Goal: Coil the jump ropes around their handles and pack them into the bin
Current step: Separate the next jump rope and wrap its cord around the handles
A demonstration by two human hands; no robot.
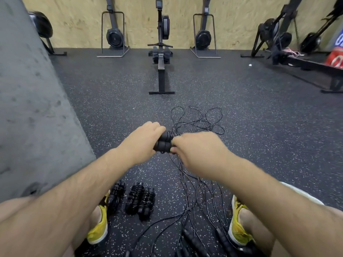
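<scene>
Floor (259, 108): slack rope (196, 119) sprawls at 12 o'clock from our hands, strands running back to 6. Left hand (146, 138) clenches the paired handles (164, 143), long axis 9-to-3. Right hand (196, 147), at 3 and nearer the winding, pinches the slack rope, we judge.

Speckled black rubber floor (111, 93), plywood wall (70, 25) along the top, grey concrete wall (27, 93) at left, rowing machine (161, 54) at top centre, upright flywheel machines (114, 37) on either side

black handles (164, 143), yellow shoes (99, 227), speckled floor (259, 127)
</scene>
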